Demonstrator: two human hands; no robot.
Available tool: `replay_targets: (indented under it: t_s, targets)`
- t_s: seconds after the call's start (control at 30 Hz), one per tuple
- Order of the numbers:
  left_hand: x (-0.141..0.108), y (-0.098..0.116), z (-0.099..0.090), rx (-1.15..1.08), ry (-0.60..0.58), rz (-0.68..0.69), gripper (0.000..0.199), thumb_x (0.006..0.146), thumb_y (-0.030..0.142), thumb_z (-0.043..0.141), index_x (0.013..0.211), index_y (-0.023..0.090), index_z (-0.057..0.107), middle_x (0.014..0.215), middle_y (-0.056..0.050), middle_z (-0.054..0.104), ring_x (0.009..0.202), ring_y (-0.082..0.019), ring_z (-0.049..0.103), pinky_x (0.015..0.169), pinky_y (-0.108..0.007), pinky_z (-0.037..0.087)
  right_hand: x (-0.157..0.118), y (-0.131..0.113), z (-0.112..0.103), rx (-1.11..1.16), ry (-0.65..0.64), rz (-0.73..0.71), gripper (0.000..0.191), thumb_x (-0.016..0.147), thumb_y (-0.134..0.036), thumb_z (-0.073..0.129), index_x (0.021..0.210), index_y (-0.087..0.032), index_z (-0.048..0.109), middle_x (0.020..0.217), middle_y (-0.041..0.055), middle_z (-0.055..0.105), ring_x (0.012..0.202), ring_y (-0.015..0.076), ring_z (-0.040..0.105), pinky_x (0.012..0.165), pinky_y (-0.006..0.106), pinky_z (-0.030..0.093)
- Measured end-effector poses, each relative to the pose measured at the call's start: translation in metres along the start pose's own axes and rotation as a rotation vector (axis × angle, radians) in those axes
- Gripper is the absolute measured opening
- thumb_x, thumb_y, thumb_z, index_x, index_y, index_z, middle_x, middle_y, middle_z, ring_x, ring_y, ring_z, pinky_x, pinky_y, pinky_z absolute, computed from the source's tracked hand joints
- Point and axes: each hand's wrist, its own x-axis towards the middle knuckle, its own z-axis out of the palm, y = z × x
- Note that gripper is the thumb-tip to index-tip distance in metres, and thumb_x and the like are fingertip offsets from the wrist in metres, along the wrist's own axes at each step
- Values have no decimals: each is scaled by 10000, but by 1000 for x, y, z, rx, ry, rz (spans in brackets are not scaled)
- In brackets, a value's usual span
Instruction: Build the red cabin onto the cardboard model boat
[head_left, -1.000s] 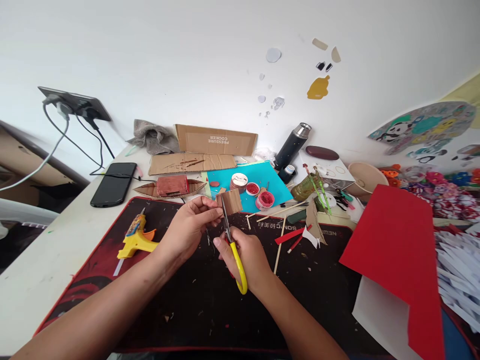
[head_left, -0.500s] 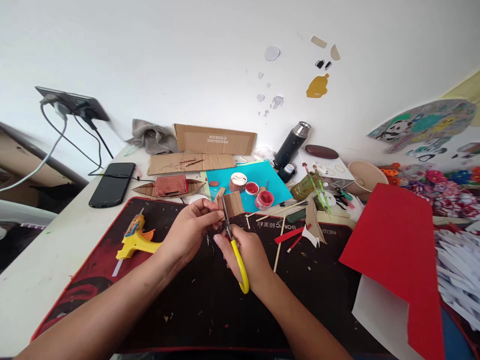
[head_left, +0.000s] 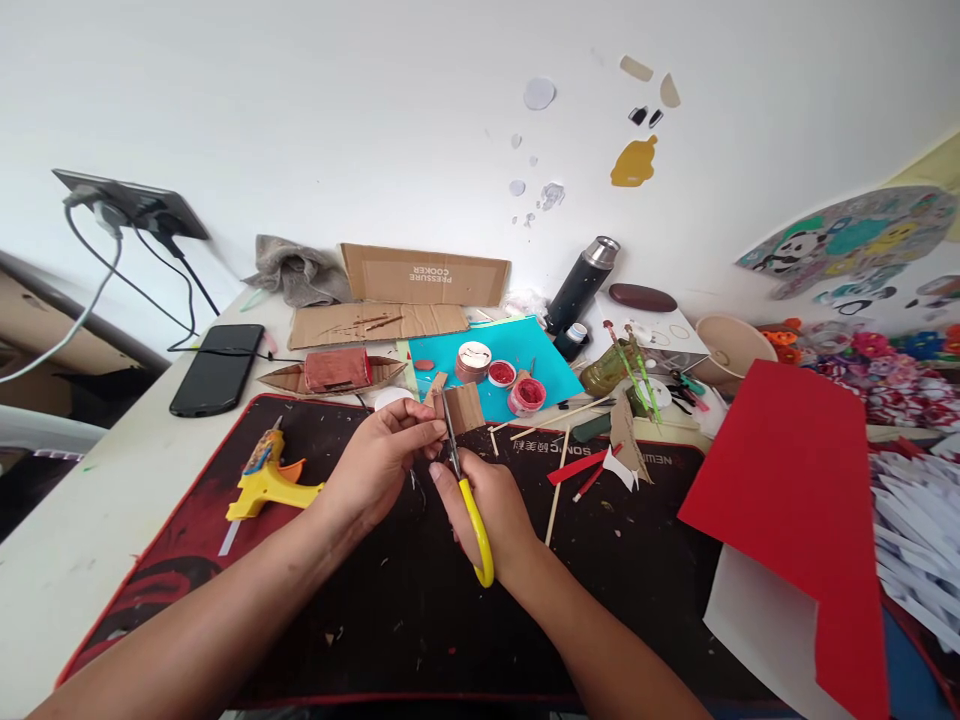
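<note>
My right hand [head_left: 495, 510] is closed round the yellow-handled scissors [head_left: 475, 530], whose blades point away from me. The blades lie against a small piece of brown cardboard [head_left: 465, 408]. My left hand [head_left: 386, 450] pinches the near left edge of that cardboard between thumb and fingers, just left of the blades. Both hands are above the black desk mat [head_left: 420, 620]. Some of the right hand's fingers are hidden behind the scissors and palm.
A yellow glue gun [head_left: 262, 485] lies left, near a phone [head_left: 217, 370]. Behind are a cardboard boat [head_left: 337, 371], paint jars [head_left: 526, 397] on a blue sheet [head_left: 442, 345] and a flask [head_left: 585, 285]. Red card [head_left: 787, 480] is at right.
The view has shifted slightly, so the surroundings sit a little further left and up. The hands, scissors and cardboard keep almost the same positions.
</note>
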Motion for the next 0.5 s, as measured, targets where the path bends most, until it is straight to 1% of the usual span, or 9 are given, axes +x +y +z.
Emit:
replay_targets:
  t_s: [0.2, 0.4, 0.5]
  targets:
    - [2, -1, 0, 7, -9, -5, 473, 417, 193, 1059, 717, 175, 695, 642, 24, 710, 539, -108, 610, 574, -220, 493, 2, 0, 2, -51, 23, 0, 236, 1045, -369, 576, 841, -251, 584, 556, -34, 559, 485, 173, 578, 547, 264, 364]
    - [5, -2, -3, 5, -1, -16, 481, 405, 190, 1064, 714, 176, 695, 643, 25, 714, 540, -112, 619, 581, -226, 509, 4, 2, 5, -102, 22, 13, 234, 1044, -345, 543, 837, -244, 584, 578, -26, 560, 492, 167, 550, 555, 270, 346]
    - [5, -2, -4, -1, 2, -26, 473, 408, 189, 1063, 708, 175, 698, 646, 24, 715, 543, -111, 619, 581, -227, 505, 3, 3, 7, -119, 37, -4, 229, 1032, -342, 540, 830, -240, 576, 611, -16, 575, 512, 159, 521, 564, 271, 335]
